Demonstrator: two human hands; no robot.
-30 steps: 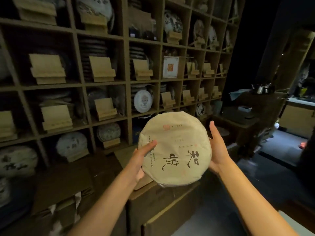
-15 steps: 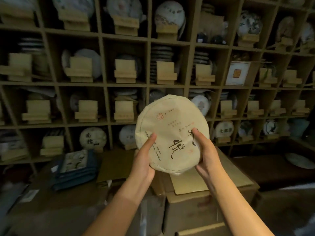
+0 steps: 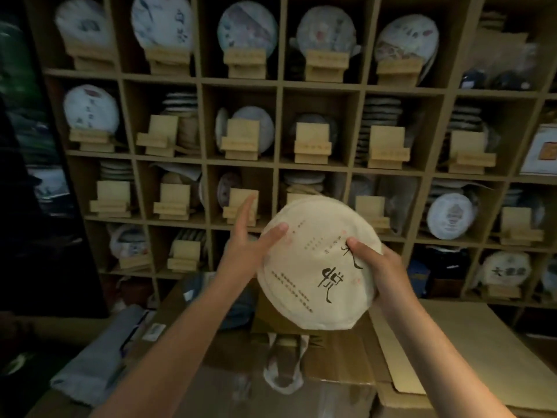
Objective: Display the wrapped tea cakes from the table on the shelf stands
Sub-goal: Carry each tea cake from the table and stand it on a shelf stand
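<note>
A round tea cake [image 3: 316, 267] in tan paper with black calligraphy is held up in front of the wooden shelf grid [image 3: 280, 164]. My right hand [image 3: 381, 267] grips its right edge, thumb on the printed face and fingers behind. At the cake's left edge is my left hand [image 3: 247, 245], fingers straight and pointing up, thumb resting on the face. Several compartments hold bare wooden stands, such as one [image 3: 241, 206] just behind my left fingers and another [image 3: 312, 143] above. The top row's stands carry wrapped cakes [image 3: 247, 28].
Cardboard boxes [image 3: 422, 351] stand below the shelf under my arms. A grey wrapped bundle [image 3: 99, 351] lies at lower left, and a crumpled wrapper [image 3: 283, 366] sits on a box. Stacks of cakes [image 3: 381, 107] fill the backs of some compartments.
My view swung left and closer to the shelf. The cake rose toward the middle compartments. My left fingers came out from behind the cake and straightened.
</note>
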